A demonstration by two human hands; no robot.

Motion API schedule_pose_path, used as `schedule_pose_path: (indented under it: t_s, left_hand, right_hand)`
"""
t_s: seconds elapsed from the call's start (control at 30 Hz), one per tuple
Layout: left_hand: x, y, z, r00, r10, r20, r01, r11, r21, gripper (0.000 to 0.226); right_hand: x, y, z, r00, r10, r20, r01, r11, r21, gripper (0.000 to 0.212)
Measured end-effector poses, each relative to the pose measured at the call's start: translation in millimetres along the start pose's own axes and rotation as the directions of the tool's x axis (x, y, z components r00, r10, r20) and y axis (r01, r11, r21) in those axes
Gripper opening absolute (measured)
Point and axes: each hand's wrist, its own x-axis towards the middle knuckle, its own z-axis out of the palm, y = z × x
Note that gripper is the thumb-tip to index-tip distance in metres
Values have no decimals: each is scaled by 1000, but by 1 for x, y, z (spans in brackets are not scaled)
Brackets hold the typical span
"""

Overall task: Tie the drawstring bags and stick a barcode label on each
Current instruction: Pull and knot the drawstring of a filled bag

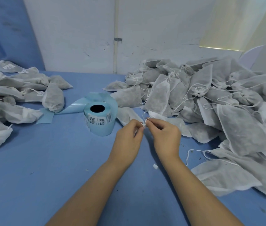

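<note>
My left hand (129, 137) and my right hand (164, 136) meet at the middle of the blue table, each pinching the white drawstring (145, 122) of a grey-white fabric bag (169, 121) that lies flat just beyond my fingers. A roll of barcode labels (100, 119) on pale blue backing stands upright just left of my left hand, with its backing strip trailing off to the left.
A large heap of untied bags (218, 98) fills the right side up to the white wall. A pile of tied, labelled bags (14, 95) lies at the left. A small white scrap (155, 166) sits on the blue cloth (55, 160) near my right forearm.
</note>
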Motion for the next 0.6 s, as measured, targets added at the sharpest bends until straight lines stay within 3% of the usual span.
schedule_pose_path:
  t_s: [0.13,0.37,0.47,0.6]
  left_hand:
    - [1,2,-2,993,-116,10,115,967,-229,19]
    - [3,7,-6,983,-181,-39,160,934,-319,16]
    - [2,7,-8,978,-174,-114,143,959,-244,12]
    - [0,6,-9,981,-120,-152,105,989,-102,11]
  right_hand:
    - [2,-2,-2,995,30,96,-48,978,201,12]
    - [1,-8,-4,955,-50,294,-45,950,309,14]
    - [0,-8,-4,937,-117,330,46,976,215,19]
    - [-2,-6,0,947,-172,272,210,971,-115,8]
